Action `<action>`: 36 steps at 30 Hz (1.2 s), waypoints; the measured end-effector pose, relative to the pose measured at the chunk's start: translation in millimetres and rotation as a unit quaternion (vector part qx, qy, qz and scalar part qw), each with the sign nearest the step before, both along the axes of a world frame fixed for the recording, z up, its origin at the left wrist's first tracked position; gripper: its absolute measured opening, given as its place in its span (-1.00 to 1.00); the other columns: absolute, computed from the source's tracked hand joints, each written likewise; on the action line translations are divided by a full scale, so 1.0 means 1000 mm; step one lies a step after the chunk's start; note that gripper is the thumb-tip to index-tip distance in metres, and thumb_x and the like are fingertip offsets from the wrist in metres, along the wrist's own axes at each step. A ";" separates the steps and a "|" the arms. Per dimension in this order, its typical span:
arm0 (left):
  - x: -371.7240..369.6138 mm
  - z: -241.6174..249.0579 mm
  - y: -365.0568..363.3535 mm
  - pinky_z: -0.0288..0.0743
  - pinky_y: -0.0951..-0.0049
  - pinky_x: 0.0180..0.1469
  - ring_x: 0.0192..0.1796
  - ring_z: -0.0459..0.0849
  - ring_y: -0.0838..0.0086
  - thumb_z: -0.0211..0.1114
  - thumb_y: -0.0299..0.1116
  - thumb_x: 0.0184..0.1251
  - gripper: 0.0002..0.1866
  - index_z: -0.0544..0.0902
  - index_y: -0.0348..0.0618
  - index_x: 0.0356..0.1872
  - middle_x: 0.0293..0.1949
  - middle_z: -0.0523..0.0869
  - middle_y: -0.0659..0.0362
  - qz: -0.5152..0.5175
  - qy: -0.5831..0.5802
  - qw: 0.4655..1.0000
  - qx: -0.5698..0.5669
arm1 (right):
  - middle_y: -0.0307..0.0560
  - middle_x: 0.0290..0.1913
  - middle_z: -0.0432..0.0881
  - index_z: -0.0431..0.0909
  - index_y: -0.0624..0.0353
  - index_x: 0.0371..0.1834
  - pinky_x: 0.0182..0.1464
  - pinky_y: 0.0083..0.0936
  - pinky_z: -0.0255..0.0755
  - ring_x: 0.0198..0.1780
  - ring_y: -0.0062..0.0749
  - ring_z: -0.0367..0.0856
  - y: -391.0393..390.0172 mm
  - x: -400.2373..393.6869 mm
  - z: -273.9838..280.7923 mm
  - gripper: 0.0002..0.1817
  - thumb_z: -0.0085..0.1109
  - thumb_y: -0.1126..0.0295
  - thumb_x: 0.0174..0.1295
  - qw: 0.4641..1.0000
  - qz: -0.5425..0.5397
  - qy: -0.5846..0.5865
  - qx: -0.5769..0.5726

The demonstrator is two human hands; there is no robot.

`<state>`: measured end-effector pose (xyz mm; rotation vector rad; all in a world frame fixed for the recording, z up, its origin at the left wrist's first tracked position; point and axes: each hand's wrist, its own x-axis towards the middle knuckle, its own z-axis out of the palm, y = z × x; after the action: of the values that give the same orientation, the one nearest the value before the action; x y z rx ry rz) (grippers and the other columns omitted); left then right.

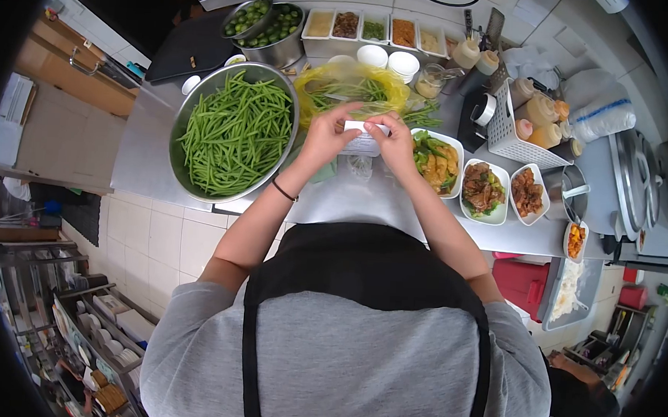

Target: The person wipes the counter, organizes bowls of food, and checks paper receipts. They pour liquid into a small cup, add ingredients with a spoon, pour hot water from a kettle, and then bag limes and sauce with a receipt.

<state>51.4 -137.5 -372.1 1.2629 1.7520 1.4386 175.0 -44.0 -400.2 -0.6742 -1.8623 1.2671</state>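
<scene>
A small white paper slip point(363, 140) with printed lines is held between my two hands over the steel counter. My left hand point(328, 136) pinches its left side, and my right hand point(393, 141) pinches its upper right. Just behind the hands lies a yellow plastic bag point(318, 81) with long green beans in it. A large steel bowl of green beans point(236, 133) stands to the left. Close to my right hand is a white dish of yellowish food and green vegetables point(436, 164).
Dishes of cooked meat point(484, 190) stand at the right, near a white basket of bottles point(507, 142). Condiment trays point(373, 29) and stacked white bowls point(403, 64) line the back. Green citrus fruits point(279, 24) fill a pot at back left. Another person point(581, 399) is at lower right.
</scene>
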 end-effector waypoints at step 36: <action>-0.189 0.083 0.006 0.32 0.69 -0.35 -0.43 0.48 0.71 0.26 -0.46 0.13 -0.86 0.57 -0.28 -0.31 -0.44 0.61 0.27 0.209 -0.155 0.946 0.195 | 0.05 -0.13 0.56 0.60 0.11 -0.25 -0.08 -0.30 0.40 -0.12 -0.11 0.54 0.120 -0.343 -0.208 -0.73 -0.04 0.25 0.13 0.936 0.178 -0.252 0.168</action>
<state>-138.0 -131.3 -288.9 0.7963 1.6257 2.1811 -167.5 76.3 -608.0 -0.5169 -2.6469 1.0020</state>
